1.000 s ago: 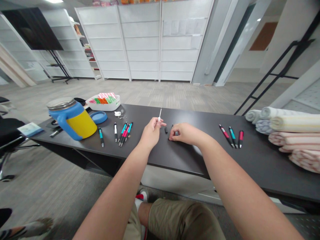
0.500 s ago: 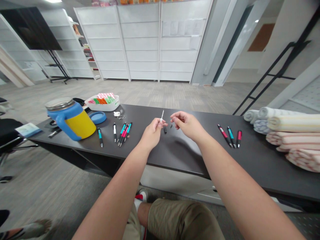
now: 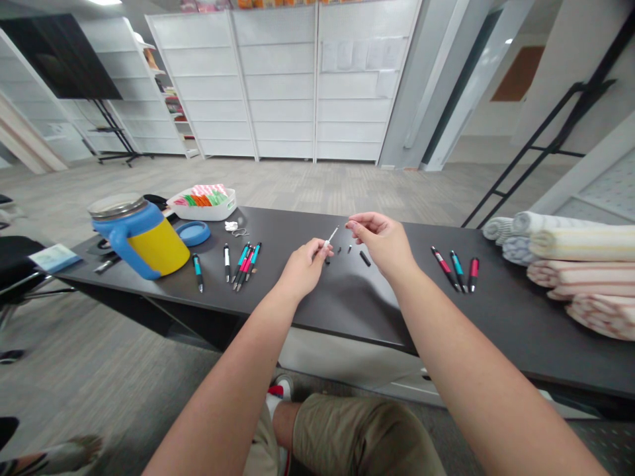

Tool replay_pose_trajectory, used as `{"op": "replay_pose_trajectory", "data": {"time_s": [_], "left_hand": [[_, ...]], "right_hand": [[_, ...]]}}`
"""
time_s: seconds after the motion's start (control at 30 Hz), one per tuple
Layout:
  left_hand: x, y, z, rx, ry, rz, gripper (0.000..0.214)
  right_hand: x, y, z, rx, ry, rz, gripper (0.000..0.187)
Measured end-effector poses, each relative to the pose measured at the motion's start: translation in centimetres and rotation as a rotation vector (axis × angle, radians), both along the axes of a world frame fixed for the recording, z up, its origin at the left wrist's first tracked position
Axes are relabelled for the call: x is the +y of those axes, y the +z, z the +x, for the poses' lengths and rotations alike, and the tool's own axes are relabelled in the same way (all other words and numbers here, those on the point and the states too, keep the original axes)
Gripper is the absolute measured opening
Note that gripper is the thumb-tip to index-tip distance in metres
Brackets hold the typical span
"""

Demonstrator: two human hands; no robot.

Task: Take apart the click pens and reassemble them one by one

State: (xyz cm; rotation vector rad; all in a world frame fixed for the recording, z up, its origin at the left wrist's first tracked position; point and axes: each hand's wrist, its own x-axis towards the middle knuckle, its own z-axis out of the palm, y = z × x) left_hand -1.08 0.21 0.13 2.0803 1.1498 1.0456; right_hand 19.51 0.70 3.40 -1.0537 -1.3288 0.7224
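My left hand is closed in a pinch on the lower end of a thin white pen refill, which slants up to the right. My right hand is held just right of the refill's tip, fingers pinched together on something too small to make out. Both hands hover over the dark table. Small black pen parts lie on the table under and between the hands.
Several pens lie left of my hands, three more pens to the right. A yellow and blue jug, a blue lid and a white tray stand at the left. Rolled towels are stacked at the right.
My right hand rose from the table towards the refill's tip. The refill tilted from upright to slanting right. A black part now shows on the table where the hand was.
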Motion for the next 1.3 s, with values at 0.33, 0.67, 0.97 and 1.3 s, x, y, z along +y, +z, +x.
{"op": "replay_pose_trajectory", "data": {"time_s": [0.33,0.67,0.97,1.3], "left_hand": [[-0.08,0.12,0.03,0.027,-0.033,-0.002,0.024],[-0.12,0.01,-0.01,0.028,-0.033,0.001,0.023],[-0.28,0.32,0.05,0.058,-0.048,0.001,0.023],[-0.26,0.20,0.05,0.058,-0.058,0.031,0.022]], "right_hand": [[-0.22,0.08,-0.24,-0.087,-0.001,0.056,0.035],[-0.73,0.14,-0.30,-0.247,-0.009,0.068,0.032],[-0.69,-0.03,-0.82,-0.279,0.116,-0.013,0.041],[-0.80,-0.03,-0.68,-0.432,0.190,-0.057,0.029]]}}
